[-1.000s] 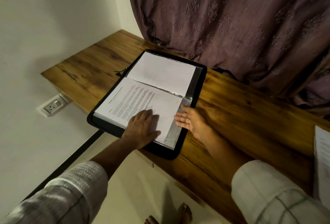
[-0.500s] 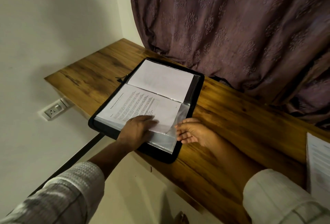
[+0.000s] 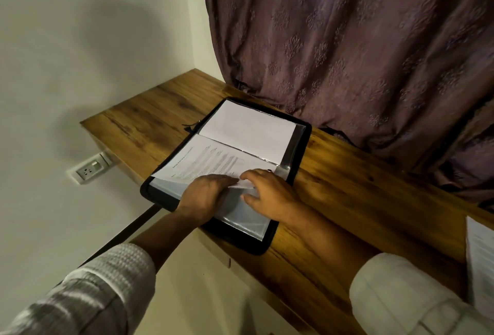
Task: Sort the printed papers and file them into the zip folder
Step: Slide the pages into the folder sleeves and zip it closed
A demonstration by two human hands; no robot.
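A black zip folder [image 3: 302, 151] lies open on the wooden desk [image 3: 369, 201]. Its far half shows a blank white page [image 3: 248, 131]. On the near half a printed sheet [image 3: 211, 158] lies over clear plastic sleeves [image 3: 240, 218]. My left hand [image 3: 205, 197] presses flat on the near part of the printed sheet. My right hand [image 3: 271, 193] meets it from the right, with its fingers on top and its thumb below, pinching the sheet's right edge. The sheet's near corner is hidden under both hands.
More printed papers [image 3: 481, 262] lie on the desk at the right edge of view. A purple curtain [image 3: 347, 48] hangs behind the desk. The white wall at the left carries a socket [image 3: 89, 169] below the desk's end.
My right hand has moved left from the desk beside the folder onto the sheet's edge, next to my left hand. My left hand stays pressed on the sheet.
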